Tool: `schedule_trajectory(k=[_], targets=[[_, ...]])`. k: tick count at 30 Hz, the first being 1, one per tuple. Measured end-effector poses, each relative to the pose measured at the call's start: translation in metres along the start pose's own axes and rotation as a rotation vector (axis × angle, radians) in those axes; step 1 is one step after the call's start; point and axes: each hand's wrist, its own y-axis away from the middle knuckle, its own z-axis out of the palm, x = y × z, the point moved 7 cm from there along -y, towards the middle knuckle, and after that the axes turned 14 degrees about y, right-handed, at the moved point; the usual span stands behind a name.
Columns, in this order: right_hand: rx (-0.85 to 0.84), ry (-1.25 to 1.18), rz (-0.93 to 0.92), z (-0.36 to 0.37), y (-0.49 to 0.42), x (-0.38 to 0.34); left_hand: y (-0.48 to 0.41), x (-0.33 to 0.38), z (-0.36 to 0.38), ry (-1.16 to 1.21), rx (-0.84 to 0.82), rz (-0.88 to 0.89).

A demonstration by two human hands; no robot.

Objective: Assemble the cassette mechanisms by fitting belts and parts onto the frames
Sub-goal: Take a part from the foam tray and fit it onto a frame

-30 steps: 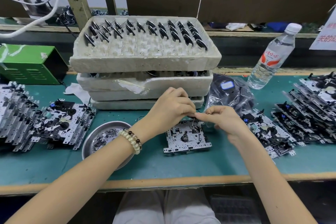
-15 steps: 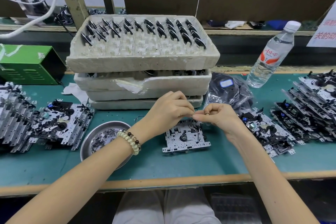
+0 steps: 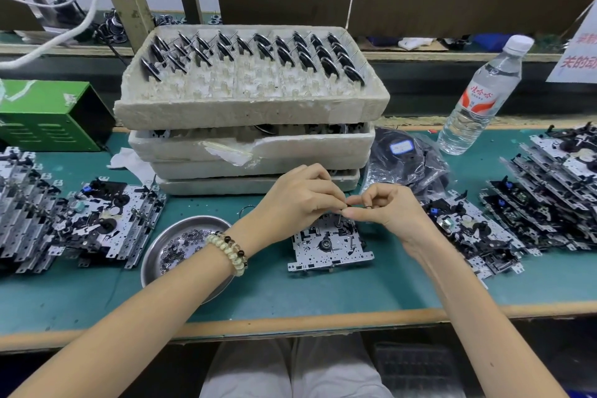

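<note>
A silver cassette frame [image 3: 329, 249] lies flat on the green bench in front of me. Just above its far edge my left hand [image 3: 297, 197] and my right hand [image 3: 384, 207] meet fingertip to fingertip. Both pinch a very small dark part, perhaps a thin belt or ring, too small to name. A thin metal pin stands up from the frame right under the fingertips. My right fingers are curled, and a small dark ring shows between them.
A steel dish [image 3: 181, 249] of small washers sits left of the frame. Stacked foam trays [image 3: 252, 107] with flywheels stand behind. Piles of mechanisms lie far left [image 3: 97, 223] and right [image 3: 549, 191]. A bag of belts [image 3: 407, 158] and a water bottle [image 3: 478, 97] stand at back right.
Both hands stayed together over the frame's far edge, with the fingertips working slightly; the camera view shifted a little. The frame has not moved.
</note>
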Motion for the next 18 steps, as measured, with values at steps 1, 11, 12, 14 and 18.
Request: schedule_trajectory(k=[1,11,12,14,18], targets=[[-0.003,0.014,-0.035,0.000,0.002,-0.001,0.001,-0.001,0.000,0.018,0.000,-0.001],[0.029,0.086,-0.117,-0.001,0.010,0.001,0.002,0.002,-0.002,0.040,0.017,0.013],[0.023,0.088,-0.118,-0.001,0.009,0.001,0.002,0.001,-0.002,0.042,0.019,0.008],[0.017,0.100,-0.119,-0.001,0.009,0.001,0.003,0.000,-0.001,0.057,0.012,0.001],[0.017,0.142,-0.169,0.000,0.015,0.001,0.005,-0.007,0.000,0.117,0.000,-0.096]])
